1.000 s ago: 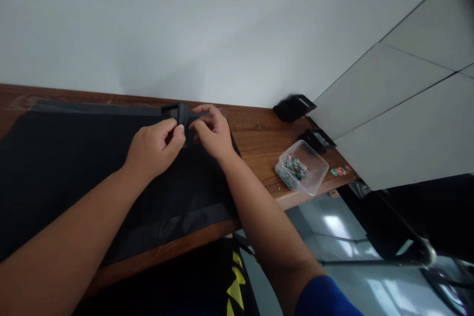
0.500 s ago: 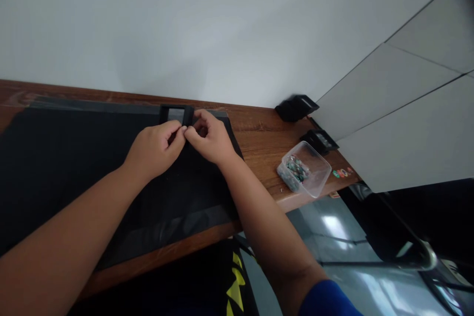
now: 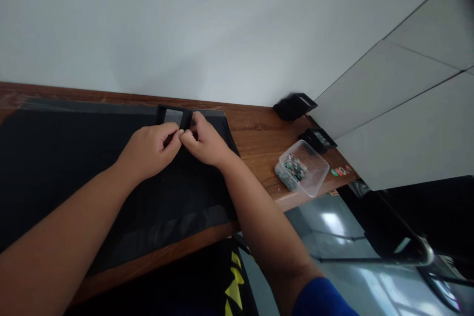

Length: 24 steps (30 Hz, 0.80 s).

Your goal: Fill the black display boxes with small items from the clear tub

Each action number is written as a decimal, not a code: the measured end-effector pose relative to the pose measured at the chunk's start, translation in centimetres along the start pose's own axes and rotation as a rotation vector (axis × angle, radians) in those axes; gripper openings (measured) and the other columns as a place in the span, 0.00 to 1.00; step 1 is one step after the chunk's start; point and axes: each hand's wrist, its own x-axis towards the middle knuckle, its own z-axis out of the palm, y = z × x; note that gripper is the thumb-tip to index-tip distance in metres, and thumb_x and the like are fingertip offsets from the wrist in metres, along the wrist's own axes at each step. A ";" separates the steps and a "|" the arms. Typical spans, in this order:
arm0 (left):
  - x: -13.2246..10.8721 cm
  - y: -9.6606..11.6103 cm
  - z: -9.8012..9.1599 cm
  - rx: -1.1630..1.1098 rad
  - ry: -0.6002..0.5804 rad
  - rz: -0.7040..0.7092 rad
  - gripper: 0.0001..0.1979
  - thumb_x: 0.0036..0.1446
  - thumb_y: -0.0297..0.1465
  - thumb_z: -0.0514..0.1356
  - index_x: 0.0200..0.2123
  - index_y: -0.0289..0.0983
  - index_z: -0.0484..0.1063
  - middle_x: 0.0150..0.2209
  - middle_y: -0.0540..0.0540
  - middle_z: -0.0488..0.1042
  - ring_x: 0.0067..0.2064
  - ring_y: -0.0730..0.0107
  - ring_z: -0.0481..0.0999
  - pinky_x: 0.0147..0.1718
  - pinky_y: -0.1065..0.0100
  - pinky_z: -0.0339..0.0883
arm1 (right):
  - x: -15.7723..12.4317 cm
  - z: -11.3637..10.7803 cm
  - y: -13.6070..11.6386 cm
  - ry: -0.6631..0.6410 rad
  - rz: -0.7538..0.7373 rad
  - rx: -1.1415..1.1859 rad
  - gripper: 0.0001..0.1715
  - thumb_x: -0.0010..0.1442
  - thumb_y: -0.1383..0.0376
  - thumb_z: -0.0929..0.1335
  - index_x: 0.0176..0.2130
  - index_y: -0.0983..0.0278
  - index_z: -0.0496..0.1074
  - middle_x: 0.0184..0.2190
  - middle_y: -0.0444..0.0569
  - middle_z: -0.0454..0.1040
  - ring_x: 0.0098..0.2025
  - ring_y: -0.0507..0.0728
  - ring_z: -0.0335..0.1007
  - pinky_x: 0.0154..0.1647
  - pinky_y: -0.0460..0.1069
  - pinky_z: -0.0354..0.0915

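Observation:
A small black box (image 3: 187, 117) with a pale, window-like opening stands near the back edge of a black mat (image 3: 177, 222). My left hand (image 3: 150, 150) is at its near side, thumb and forefinger pinched together. Just to the right, my right hand (image 3: 205, 140) is also closed, its fingers curled against the box's near right corner. Both sets of fingertips meet in front of the box. Whatever lies between them is hidden or too small to name.
To the right, a clear plastic tub (image 3: 316, 170) holds many small greenish and reddish pieces. Behind it are black boxes (image 3: 318, 139) and another black item (image 3: 292, 106) by the wall. Small coloured discs (image 3: 340, 172) lie near the wooden table's (image 3: 255, 133) right end.
Both hands and the box appear slightly further left, mostly along with a small shift of the whole view. My right fingers have curled in a little more.

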 end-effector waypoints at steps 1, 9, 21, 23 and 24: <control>0.1 0.0 0.0 0.005 0.004 0.007 0.16 0.60 0.42 0.51 0.22 0.45 0.54 0.18 0.49 0.61 0.22 0.67 0.59 0.27 0.61 0.51 | 0.0 0.0 0.0 0.002 -0.003 0.006 0.16 0.67 0.56 0.69 0.43 0.56 0.57 0.34 0.41 0.69 0.33 0.54 0.64 0.34 0.51 0.58; 0.1 0.2 -0.2 -0.010 0.035 0.028 0.18 0.63 0.41 0.53 0.23 0.44 0.54 0.18 0.51 0.59 0.22 0.68 0.59 0.27 0.61 0.51 | 0.6 -0.3 1.3 0.016 -0.079 0.066 0.14 0.69 0.55 0.70 0.43 0.57 0.61 0.36 0.41 0.69 0.36 0.53 0.65 0.40 0.51 0.63; -0.4 0.3 -0.7 -0.157 0.180 0.017 0.16 0.68 0.38 0.54 0.26 0.44 0.58 0.22 0.52 0.60 0.24 0.67 0.59 0.27 0.61 0.53 | 0.2 0.1 -0.3 -0.060 -0.100 0.406 0.22 0.75 0.48 0.67 0.35 0.57 0.60 0.29 0.40 0.65 0.33 0.52 0.63 0.35 0.48 0.64; -0.5 0.4 -0.7 -0.173 0.171 0.022 0.16 0.68 0.38 0.54 0.26 0.44 0.58 0.22 0.51 0.60 0.24 0.67 0.59 0.27 0.61 0.54 | -0.1 -0.1 -0.8 -0.025 -0.139 0.357 0.28 0.73 0.43 0.69 0.32 0.57 0.59 0.29 0.40 0.63 0.33 0.52 0.60 0.36 0.48 0.63; -0.5 0.5 -0.7 -0.184 0.164 0.023 0.17 0.68 0.39 0.54 0.26 0.43 0.59 0.22 0.51 0.61 0.24 0.67 0.60 0.27 0.62 0.54 | -0.1 -0.2 -1.0 -0.009 -0.151 0.323 0.30 0.72 0.41 0.70 0.32 0.57 0.59 0.29 0.40 0.61 0.34 0.52 0.59 0.37 0.49 0.63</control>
